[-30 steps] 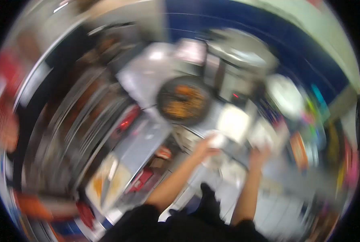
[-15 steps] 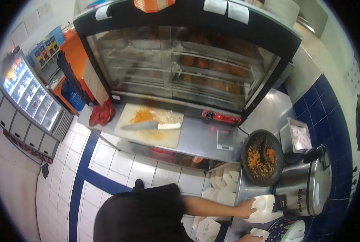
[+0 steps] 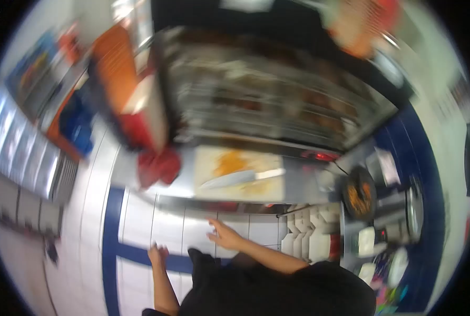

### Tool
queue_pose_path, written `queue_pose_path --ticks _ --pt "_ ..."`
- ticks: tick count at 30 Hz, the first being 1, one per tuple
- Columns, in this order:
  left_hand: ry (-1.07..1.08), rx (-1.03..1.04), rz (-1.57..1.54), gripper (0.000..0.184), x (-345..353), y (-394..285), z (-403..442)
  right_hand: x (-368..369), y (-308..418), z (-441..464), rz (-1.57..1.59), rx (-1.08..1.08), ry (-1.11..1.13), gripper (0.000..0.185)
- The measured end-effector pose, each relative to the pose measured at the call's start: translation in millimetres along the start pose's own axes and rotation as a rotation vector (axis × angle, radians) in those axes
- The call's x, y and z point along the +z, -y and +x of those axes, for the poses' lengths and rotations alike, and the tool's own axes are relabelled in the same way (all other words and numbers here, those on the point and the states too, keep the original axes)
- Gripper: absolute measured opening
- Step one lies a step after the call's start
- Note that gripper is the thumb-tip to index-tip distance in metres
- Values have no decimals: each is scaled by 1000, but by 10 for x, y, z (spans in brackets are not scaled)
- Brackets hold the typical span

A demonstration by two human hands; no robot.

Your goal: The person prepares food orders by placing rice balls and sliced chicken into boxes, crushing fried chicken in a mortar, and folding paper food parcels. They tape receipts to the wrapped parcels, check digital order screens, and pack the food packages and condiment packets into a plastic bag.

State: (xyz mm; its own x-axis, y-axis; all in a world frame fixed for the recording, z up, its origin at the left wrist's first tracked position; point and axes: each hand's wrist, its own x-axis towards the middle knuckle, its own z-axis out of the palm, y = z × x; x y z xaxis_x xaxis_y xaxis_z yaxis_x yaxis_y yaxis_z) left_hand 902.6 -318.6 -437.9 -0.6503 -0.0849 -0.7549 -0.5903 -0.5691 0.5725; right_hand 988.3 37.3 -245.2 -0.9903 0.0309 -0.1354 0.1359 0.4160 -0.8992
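Knife: I am seeing it (image 3: 243, 178) lying flat on the cutting board, its broad metal blade tapering to the left and its pale, smooth handle pointing right.
Cutting board: the off-white, rectangular slab (image 3: 274, 157) is resting on the counter, ahead of both hands, carrying a loose heap of orange shreds (image 3: 231, 161).
Right hand: it (image 3: 224, 235) is hanging above the floor, short of the board, fingers parted and holding nothing I can see.
Left hand: it (image 3: 158, 255) is hanging lower and further left, fingers looking curled; blur is keeping me from telling how tight the grip is.
Red cloth: soft and crumpled (image 3: 159, 167), it is sitting just left of the board.
Counter: grey metal (image 3: 125, 169) is running beneath these things, above white square floor tiles (image 3: 137, 220).
Right-hand corner: a round dark pan (image 3: 357, 175) is holding orange-brown food near a steel cooker (image 3: 395, 224) and two white containers (image 3: 366, 242).
Change: half a second ago both hands were touching those containers; now they are hanging well apart from them, while knife and cloth are keeping their places.
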Motion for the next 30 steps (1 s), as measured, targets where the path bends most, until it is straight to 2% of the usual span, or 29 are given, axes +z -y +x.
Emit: queue_pose_path --ticks 1,2,3,4,5,6,7,9,11,12,13,14,15,17,18,20,21,22,23,24,25,27,28,30 --pt "-80 98 -97 40 -201 -20 -78 444 -347 236 -38 -105 84 64" --pt "17 177 -6 46 -513 -23 -152 673 -438 452 -89 74 229 63" --pt "-118 196 -45 47 -341 -192 -648 911 -444 762 -172 248 373 62" --pt "-214 173 -85 46 -396 -182 -837 1130 -453 967 -167 225 345 61" --pt "-309 137 -115 46 -503 -85 -930 1469 -836 1219 -271 -24 218 55" --pt "-404 113 -186 45 -707 186 -1002 1701 -1116 1515 -366 -164 152 47" --pt "-483 87 -243 45 -919 451 -1028 1834 -1012 1776 -348 -125 124 41" --pt "-687 -29 -408 44 -1365 1305 -1207 2159 -1313 2354 -335 -56 2 32" --pt "-879 -209 -638 43 -1735 2467 -1490 2447 -1510 2907 -468 -285 -211 37" --pt "-945 -310 -734 42 -1873 3056 -1783 2436 -1547 3239 -678 -263 -227 35" --pt "-1101 -403 -769 42 -1816 3447 -2075 2447 -1653 3545 -711 -255 -328 34" --pt "-1156 -506 -726 42 -1736 3732 -2344 2435 -1874 3864 -647 -241 -425 35" --pt "-1197 -614 -680 42 -1652 3966 -2562 2304 -2184 4135 -731 -202 -547 39" --pt "-1155 -823 -588 42 -1350 4281 -2922 1958 -2587 4487 -686 182 -659 40" --pt "-1143 -874 -591 42 -1249 4332 -2902 1761 -2735 4539 -735 177 -653 40" --pt "-1050 -1120 -447 42 -1054 4375 -2737 1445 -2943 4718 -1246 244 -691 41" --pt "-994 -1094 -462 42 -1101 4565 -2625 1291 -3014 4890 -1272 241 -683 41" --pt "-941 -1061 -473 43 -1184 4740 -2479 1159 -3070 5114 -1147 27 -492 43" --pt "-917 -914 -369 43 -1165 4495 -2121 1139 -3124 5298 -999 -173 -309 46" --pt "-885 -771 -262 43 -1145 4074 -1586 1420 -2958 5332 -956 -315 -212 48" --pt "-808 -664 -148 42 -1315 4074 -1216 1802 -2674 5305 -915 -448 -115 51" --pt "-698 -511 -147 44 -1305 3106 -269 2150 -2503 5431 -1116 -546 153 54" --pt "-668 -402 -126 47 -1183 2485 101 2198 -2568 5377 -1122 -531 143 54" --pt "-618 -206 -189 52 -1064 1757 506 2216 -2642 5263 -971 -595 -117 58"
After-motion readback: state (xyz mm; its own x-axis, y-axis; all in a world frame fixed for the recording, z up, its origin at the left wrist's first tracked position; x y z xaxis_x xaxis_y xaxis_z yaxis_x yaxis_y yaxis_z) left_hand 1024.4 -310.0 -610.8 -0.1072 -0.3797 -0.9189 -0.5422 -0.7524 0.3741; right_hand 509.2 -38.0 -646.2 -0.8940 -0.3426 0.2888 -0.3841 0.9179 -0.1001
